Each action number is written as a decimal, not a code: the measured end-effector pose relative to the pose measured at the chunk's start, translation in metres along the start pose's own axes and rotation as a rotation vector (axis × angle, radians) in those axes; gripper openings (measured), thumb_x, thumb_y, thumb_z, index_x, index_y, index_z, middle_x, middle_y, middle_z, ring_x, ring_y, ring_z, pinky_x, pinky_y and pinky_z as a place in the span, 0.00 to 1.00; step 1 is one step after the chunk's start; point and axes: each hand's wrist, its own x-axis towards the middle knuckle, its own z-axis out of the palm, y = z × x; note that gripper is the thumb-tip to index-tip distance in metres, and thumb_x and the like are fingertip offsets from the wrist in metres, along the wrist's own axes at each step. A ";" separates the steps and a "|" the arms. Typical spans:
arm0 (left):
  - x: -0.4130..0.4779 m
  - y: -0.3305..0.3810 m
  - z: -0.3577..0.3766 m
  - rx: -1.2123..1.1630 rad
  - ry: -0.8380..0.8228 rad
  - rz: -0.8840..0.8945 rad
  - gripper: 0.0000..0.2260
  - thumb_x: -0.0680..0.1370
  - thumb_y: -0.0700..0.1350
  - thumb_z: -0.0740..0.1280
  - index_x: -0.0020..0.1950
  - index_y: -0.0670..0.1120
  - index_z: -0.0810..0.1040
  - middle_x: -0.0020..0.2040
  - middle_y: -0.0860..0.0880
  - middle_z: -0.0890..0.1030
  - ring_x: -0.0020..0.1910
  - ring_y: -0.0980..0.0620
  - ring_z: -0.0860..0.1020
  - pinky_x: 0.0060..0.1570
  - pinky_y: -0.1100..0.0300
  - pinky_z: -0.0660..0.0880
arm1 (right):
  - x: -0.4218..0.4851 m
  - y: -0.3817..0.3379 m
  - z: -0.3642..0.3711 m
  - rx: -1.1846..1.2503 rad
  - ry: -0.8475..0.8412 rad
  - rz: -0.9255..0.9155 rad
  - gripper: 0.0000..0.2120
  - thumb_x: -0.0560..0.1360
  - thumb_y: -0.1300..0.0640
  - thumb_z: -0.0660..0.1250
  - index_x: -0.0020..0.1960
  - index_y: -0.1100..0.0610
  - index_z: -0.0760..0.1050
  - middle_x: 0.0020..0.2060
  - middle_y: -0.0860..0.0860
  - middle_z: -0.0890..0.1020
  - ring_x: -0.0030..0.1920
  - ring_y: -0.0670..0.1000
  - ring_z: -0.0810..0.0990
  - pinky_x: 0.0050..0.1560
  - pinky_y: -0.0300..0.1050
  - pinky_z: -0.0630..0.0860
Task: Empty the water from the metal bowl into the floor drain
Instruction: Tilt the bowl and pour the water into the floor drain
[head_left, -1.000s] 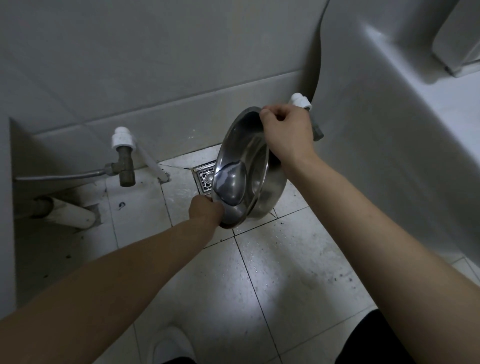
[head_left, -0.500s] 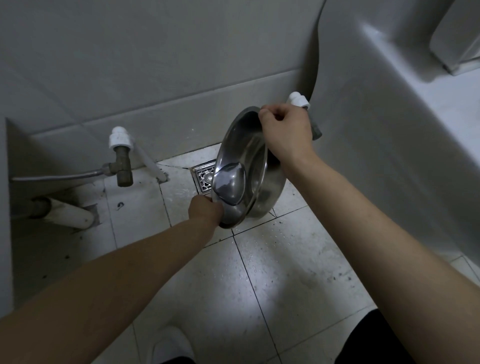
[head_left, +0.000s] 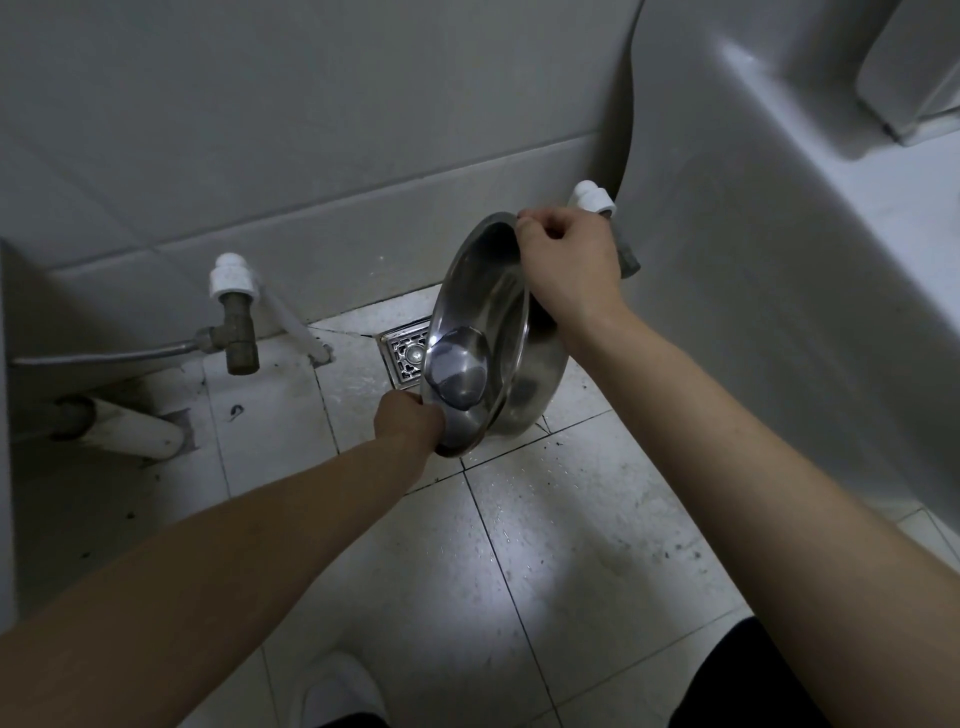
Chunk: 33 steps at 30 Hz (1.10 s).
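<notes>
Bowl (head_left: 480, 338) tipped nearly on edge over the drain (head_left: 408, 356), left hand (head_left: 408, 421) gripping its lower rim, right hand (head_left: 569, 270) pinching its upper rim: stiff, light, likely slick when wet, best held at opposite rim points

Location: a bathroom or wash area, and you are standing in it.
- Floor tiles (head_left: 545, 545): pale, square, dirt-speckled, wet in places.
- Floor drain (head_left: 408, 358): square metal grate, set near the wall.
- Wall tiles (head_left: 311, 130): large, grey.
- Plumbing: brass valve (head_left: 236, 332) with braided hose (head_left: 104, 358); white pipe (head_left: 135, 431) at floor level.
- White moulded fixture (head_left: 779, 260): on your right.
</notes>
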 end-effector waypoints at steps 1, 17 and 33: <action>-0.001 0.000 0.000 -0.006 -0.002 -0.001 0.10 0.73 0.31 0.64 0.53 0.34 0.81 0.47 0.37 0.81 0.47 0.40 0.80 0.52 0.45 0.81 | 0.000 0.000 0.000 -0.001 -0.001 0.000 0.12 0.79 0.55 0.61 0.47 0.59 0.82 0.43 0.59 0.85 0.47 0.58 0.83 0.54 0.59 0.81; -0.006 0.002 -0.002 -0.018 -0.016 -0.012 0.07 0.73 0.32 0.65 0.50 0.34 0.80 0.46 0.37 0.81 0.48 0.38 0.80 0.51 0.42 0.81 | 0.000 -0.001 -0.001 -0.008 0.001 -0.019 0.12 0.78 0.55 0.62 0.49 0.60 0.82 0.44 0.57 0.85 0.48 0.57 0.83 0.55 0.57 0.81; -0.008 0.001 0.000 -0.007 -0.009 0.020 0.10 0.73 0.31 0.62 0.49 0.33 0.81 0.44 0.36 0.80 0.47 0.38 0.80 0.51 0.41 0.80 | -0.003 -0.002 -0.002 -0.025 0.012 -0.068 0.14 0.78 0.57 0.63 0.53 0.66 0.81 0.51 0.61 0.84 0.53 0.60 0.82 0.57 0.57 0.80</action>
